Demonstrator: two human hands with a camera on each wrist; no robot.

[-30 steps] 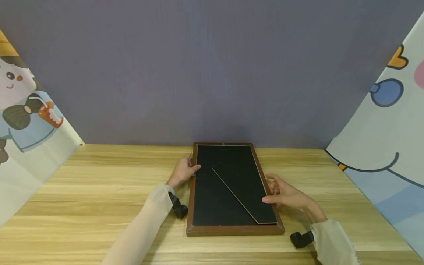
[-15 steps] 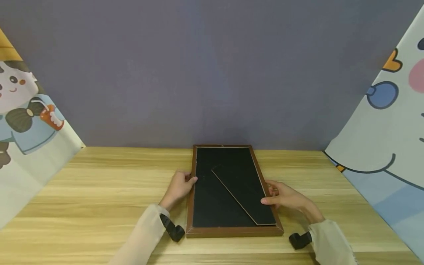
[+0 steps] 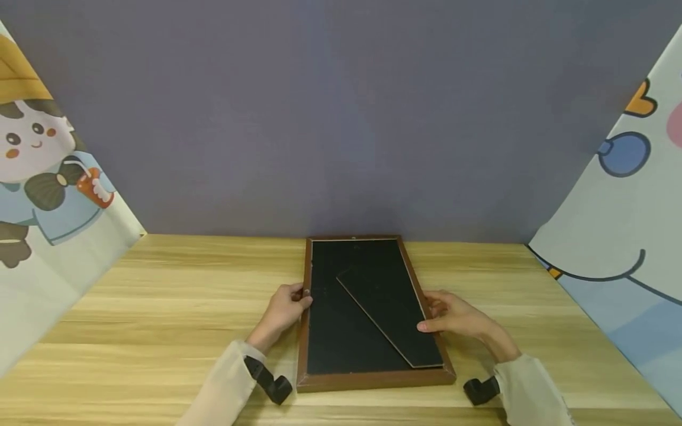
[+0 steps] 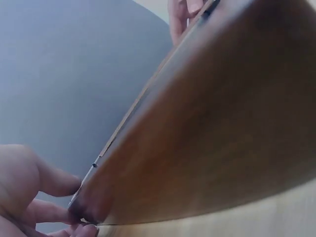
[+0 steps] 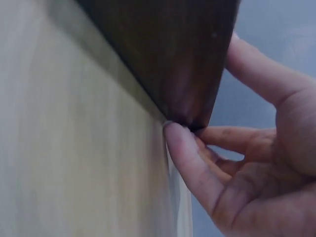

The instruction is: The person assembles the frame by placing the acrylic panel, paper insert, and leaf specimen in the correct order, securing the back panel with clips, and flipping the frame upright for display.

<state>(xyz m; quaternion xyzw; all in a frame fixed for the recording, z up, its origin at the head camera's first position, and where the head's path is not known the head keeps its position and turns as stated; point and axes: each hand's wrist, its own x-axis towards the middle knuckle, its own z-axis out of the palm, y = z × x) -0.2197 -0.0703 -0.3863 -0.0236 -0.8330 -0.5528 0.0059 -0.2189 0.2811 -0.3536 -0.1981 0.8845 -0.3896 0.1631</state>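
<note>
A brown-rimmed picture frame (image 3: pixel 373 381) lies back side up on the wooden table. Its black backing (image 3: pixel 333 331) bears a slanted black stand leg (image 3: pixel 391 322), flat against it. On the frame's left rim, my left hand (image 3: pixel 281 310) grips with the thumb on top; the left wrist view has its fingers (image 4: pixel 47 212) low by the frame's corner. My right hand (image 3: pixel 462 316) holds the right rim, its thumb reaching over onto the stand leg. In the right wrist view its fingertips (image 5: pixel 180 140) meet the bottom edge of the frame's side (image 5: pixel 168 54).
Light wood-grain table (image 3: pixel 176 319) extends on both sides of the frame. A grey-purple panel (image 3: pixel 330 118) rises behind the frame's far end. Cartoon-printed panels stand at left (image 3: pixel 69 177) and right (image 3: pixel 602 236). A black device (image 3: pixel 269 381) is worn on each wrist.
My left hand has slid along the left rim toward me. The picture frame has shifted slightly nearer and a little left. My right hand keeps its hold on the right rim.
</note>
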